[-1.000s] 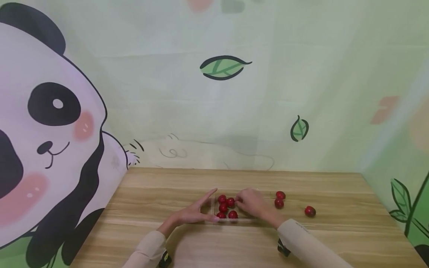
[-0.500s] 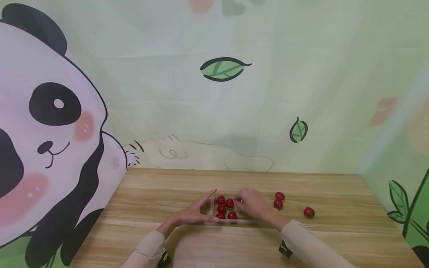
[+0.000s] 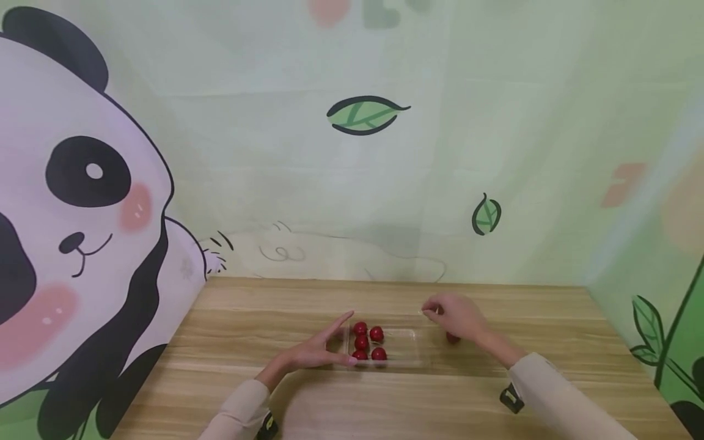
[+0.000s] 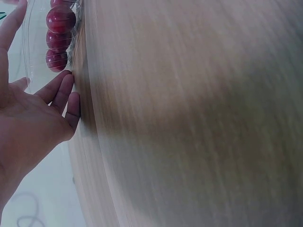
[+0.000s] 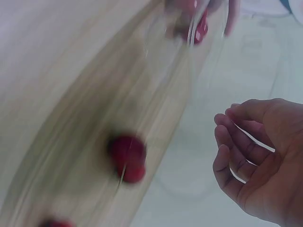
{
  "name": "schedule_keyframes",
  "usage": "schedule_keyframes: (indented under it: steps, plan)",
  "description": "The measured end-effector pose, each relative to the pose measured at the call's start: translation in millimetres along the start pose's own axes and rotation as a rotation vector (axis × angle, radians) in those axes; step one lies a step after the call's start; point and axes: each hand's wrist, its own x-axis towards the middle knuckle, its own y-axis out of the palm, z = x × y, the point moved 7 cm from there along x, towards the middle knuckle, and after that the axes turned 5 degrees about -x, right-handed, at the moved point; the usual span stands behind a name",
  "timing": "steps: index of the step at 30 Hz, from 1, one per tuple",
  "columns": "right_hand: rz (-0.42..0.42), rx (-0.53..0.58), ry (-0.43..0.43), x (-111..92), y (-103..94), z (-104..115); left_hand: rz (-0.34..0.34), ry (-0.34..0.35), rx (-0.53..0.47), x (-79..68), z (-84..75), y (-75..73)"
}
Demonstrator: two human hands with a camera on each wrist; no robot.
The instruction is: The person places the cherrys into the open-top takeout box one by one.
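A clear plastic box [image 3: 400, 353] lies on the table with several red cherries [image 3: 376, 333] in its left part. My left hand [image 3: 316, 352] touches the box's left end, thumb along the near side and fingers spread toward the far side. In the left wrist view, its straight fingertips are right by the box, close to the cherries [image 4: 60, 19]. My right hand [image 3: 456, 316] is over the table beyond the box's right end, fingers loosely curled and nothing visible in them. Below it shows one loose cherry [image 3: 453, 338]; the right wrist view shows two cherries together [image 5: 127, 153].
The wooden table [image 3: 330, 409] runs back to a hanging cloth [image 3: 264, 153] printed with a panda and leaves. At the lower edge of the right wrist view, part of another loose cherry [image 5: 57, 222] shows.
My right hand has moved from inside the box out to the right, over the loose cherries, and now covers most of them in the head view. The left hand stays at the box.
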Motion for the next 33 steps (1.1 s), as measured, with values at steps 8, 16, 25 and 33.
schedule_keyframes:
  steps: [8,16,25,33]
  plan:
    - [0.025,-0.003,0.101,-27.3,-18.5,-68.5,0.0,0.004,-0.007,0.6,-1.2,-0.2]
    - [0.098,0.024,0.097,-60.7,-8.7,-121.9,-0.007,-0.004,0.001,-0.1,-1.2,-0.7]
    - [0.157,0.047,0.085,-79.8,-5.5,-136.7,-0.007,0.004,0.011,0.7,-0.9,-1.5]
    - [0.171,0.044,0.122,-90.4,-5.7,-136.7,-0.001,-0.002,0.011,1.0,0.5,-0.4]
